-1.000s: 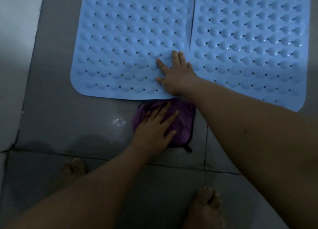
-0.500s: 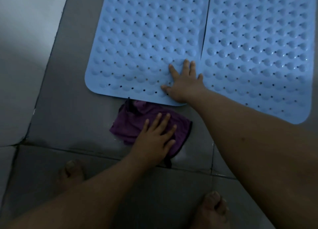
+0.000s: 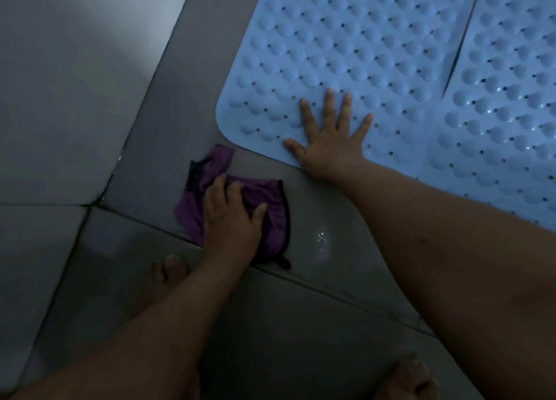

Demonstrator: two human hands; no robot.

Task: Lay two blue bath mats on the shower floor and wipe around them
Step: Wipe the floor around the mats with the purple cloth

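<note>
My left hand (image 3: 231, 219) has dragged the crumpled purple cloth (image 3: 270, 216) leftward along the grey tiled floor (image 3: 180, 105), fingers curled into it; my right hand (image 3: 331, 141) stays spread flat on the left bumpy blue rubber mat (image 3: 346, 53), near its front corner.

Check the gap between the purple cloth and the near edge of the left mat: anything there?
Nothing: the head view shows only bare grey floor tile between the purple cloth and the left mat.
</note>
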